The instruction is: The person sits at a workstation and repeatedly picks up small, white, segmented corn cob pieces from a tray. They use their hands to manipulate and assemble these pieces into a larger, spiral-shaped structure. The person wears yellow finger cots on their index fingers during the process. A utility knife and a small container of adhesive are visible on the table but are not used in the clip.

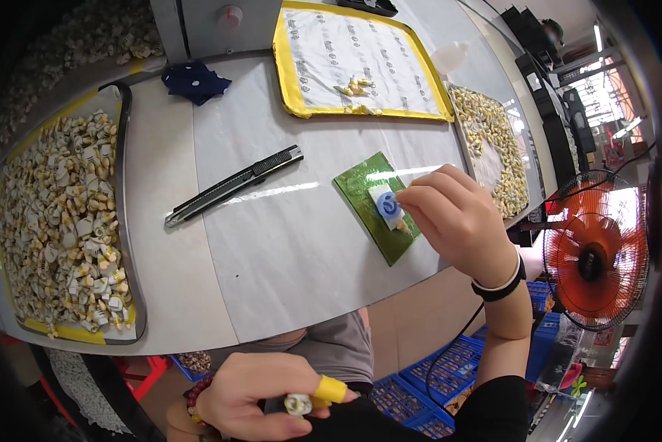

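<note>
My right hand (460, 214) is closed over a green slab (368, 210), with thumb and fingertips pinching a small white piece with a round blue patch (388, 206). That piece rests on the slab, and its exact kind is unclear. Near the bottom edge, my left hand (265, 394) grips a small white-and-yellow piece (298, 404) between thumb and fingers. A yellow wrap (331, 388) covers one finger of this hand. On the table (272, 243), left of the slab, lies a utility knife (235, 184).
A tray heaped with small white-and-yellow pieces (65, 228) fills the left side. At the back stands a yellow-rimmed, cloth-lined tray (346, 44) with a few pieces. Another filled tray (500, 147) is at right. A dark blue cloth (194, 82) lies behind the knife; an orange fan (593, 254) stands far right.
</note>
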The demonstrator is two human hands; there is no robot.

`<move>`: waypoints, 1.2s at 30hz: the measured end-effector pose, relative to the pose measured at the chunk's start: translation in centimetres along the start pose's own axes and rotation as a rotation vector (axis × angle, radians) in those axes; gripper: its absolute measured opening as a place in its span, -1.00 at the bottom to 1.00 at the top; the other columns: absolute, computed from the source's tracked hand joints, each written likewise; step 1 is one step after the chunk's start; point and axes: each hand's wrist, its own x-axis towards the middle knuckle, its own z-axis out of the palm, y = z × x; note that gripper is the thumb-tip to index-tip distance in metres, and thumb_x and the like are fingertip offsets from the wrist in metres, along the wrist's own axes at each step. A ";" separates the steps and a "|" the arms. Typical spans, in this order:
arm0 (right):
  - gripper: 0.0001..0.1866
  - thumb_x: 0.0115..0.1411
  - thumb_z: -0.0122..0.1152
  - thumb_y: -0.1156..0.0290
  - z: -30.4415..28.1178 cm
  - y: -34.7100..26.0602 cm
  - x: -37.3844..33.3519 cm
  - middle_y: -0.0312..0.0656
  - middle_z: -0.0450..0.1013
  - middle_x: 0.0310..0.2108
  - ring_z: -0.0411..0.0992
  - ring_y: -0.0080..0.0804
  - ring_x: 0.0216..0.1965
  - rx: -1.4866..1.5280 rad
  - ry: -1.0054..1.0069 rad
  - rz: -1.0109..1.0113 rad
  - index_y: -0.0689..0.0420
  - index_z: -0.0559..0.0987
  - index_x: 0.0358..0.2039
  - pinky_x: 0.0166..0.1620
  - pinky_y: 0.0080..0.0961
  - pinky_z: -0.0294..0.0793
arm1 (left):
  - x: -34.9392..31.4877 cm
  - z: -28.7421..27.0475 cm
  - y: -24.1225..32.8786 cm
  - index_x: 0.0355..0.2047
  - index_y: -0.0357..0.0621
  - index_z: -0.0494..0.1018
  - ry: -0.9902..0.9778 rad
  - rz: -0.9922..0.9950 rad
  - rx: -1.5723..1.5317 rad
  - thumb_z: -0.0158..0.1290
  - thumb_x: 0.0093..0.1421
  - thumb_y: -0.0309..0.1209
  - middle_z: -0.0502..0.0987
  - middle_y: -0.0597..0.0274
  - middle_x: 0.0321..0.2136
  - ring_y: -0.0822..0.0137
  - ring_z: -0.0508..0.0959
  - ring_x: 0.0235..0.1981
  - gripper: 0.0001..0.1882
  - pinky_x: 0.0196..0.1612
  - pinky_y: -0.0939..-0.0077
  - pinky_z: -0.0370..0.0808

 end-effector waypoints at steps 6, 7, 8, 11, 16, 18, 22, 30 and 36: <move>-0.83 -0.12 0.13 0.55 0.1 -0.5 -0.2 -0.23 0.34 -0.48 0.37 -0.35 -0.39 -0.058 -0.064 -0.080 0.23 0.46 -0.43 -0.37 -0.51 0.44 | -0.7 -0.7 -0.5 -0.11 -0.50 0.39 -0.012 -0.122 0.021 -0.04 0.24 -0.06 0.53 0.04 -0.34 0.40 0.53 -0.36 -0.41 -0.27 0.60 0.46; -0.83 -0.12 0.14 0.54 -0.4 -0.6 -0.1 -0.23 0.33 -0.49 0.36 -0.36 -0.39 -0.072 -0.092 -0.086 0.22 0.46 -0.43 -0.37 -0.52 0.44 | -0.6 -0.3 -0.2 -0.20 -0.50 0.41 0.063 -0.184 -0.006 -0.04 0.20 0.01 0.53 0.02 -0.41 0.37 0.53 -0.44 -0.37 -0.35 0.59 0.46; -0.83 -0.12 0.14 0.54 -0.6 -0.6 -0.1 -0.24 0.32 -0.49 0.36 -0.37 -0.39 -0.085 -0.119 -0.091 0.22 0.46 -0.43 -0.37 -0.52 0.44 | -0.4 0.4 0.1 -0.29 -0.51 0.44 0.138 -0.247 -0.034 -0.03 0.15 0.08 0.52 0.00 -0.48 0.35 0.53 -0.51 -0.32 -0.43 0.58 0.46; -0.83 -0.13 0.14 0.53 -0.8 -0.6 -0.3 -0.25 0.28 -0.50 0.35 -0.38 -0.38 -0.114 -0.127 -0.081 0.22 0.46 -0.44 -0.37 -0.53 0.43 | -0.1 0.9 0.1 -0.36 -0.54 0.45 0.214 -0.387 -0.172 0.01 0.09 0.14 0.51 -0.05 -0.52 0.31 0.53 -0.58 -0.27 -0.50 0.57 0.47; -0.79 -0.14 0.15 0.54 -0.9 -1.1 -0.3 -0.23 0.37 -0.46 0.39 -0.35 -0.42 -0.040 0.026 -0.076 0.23 0.52 -0.39 -0.38 -0.52 0.45 | 0.5 0.2 -0.5 -0.27 -0.59 0.40 0.060 -0.615 -0.418 0.04 0.06 0.11 0.52 -0.11 -0.44 0.22 0.55 -0.52 -0.24 -0.46 0.50 0.49; -0.79 -0.13 0.16 0.55 -1.3 -1.7 -0.1 -0.20 0.41 -0.45 0.42 -0.33 -0.44 0.140 0.113 -0.091 0.24 0.55 -0.38 -0.40 -0.51 0.46 | 0.7 0.2 -1.0 -0.22 -0.61 0.36 0.040 -0.661 -0.510 0.05 0.05 0.10 0.51 -0.16 -0.39 0.16 0.55 -0.48 -0.23 -0.42 0.48 0.50; -0.82 -0.07 0.19 0.56 -2.0 -4.6 0.3 -0.12 0.45 -0.43 0.45 -0.33 -0.48 0.649 0.188 -0.205 0.32 0.57 -0.39 -0.44 -0.51 0.47 | 0.8 -0.3 -1.8 -0.19 -0.60 0.34 -0.083 -0.690 -0.643 0.00 0.17 0.03 0.49 -0.17 -0.31 0.18 0.51 -0.48 -0.30 -0.43 0.47 0.45; -0.80 -0.05 0.26 0.53 -1.1 -6.0 0.7 -0.09 0.44 -0.43 0.44 -0.34 -0.48 0.729 0.185 -0.343 0.38 0.53 -0.41 -0.44 -0.57 0.47 | 0.6 -0.1 -2.6 -0.01 -0.44 0.31 -0.211 -0.620 -0.841 -0.21 0.35 -0.13 0.49 0.24 -0.40 0.60 0.41 -0.46 -0.48 -0.37 0.78 0.31; -0.82 -0.01 0.26 0.50 -0.5 -5.9 0.8 -0.07 0.44 -0.41 0.43 -0.32 -0.45 0.733 0.184 -0.435 0.36 0.51 -0.44 -0.44 -0.56 0.47 | 0.8 -0.1 -2.3 -0.02 -0.36 0.34 -0.240 -0.668 -0.822 -0.20 0.35 -0.16 0.48 0.27 -0.43 0.62 0.37 -0.48 -0.54 -0.38 0.80 0.29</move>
